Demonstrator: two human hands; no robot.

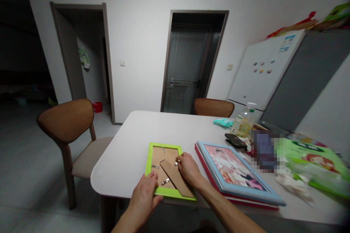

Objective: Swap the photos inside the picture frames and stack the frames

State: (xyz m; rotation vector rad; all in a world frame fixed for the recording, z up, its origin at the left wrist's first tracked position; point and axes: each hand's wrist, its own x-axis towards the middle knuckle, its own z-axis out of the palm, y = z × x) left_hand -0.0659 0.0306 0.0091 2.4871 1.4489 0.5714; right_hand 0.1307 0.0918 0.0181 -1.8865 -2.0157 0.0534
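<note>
A lime-green picture frame lies face down near the table's front edge, its brown backing board showing. A stand leg slants across the backing toward the lower right. Small metal clips sit around the inner border. My left hand grips the frame's lower left corner, fingers on top and thumb at the near edge. At the right side, my right hand bends over the border, its fingertips closed on a metal clip; the fingers partly hide the clip.
Right of my hands, a blue picture frame with a pink picture lies on a red one. Beyond are a black wallet-like item, a bottle, a teal packet and a green package. Chairs stand left and behind the white table.
</note>
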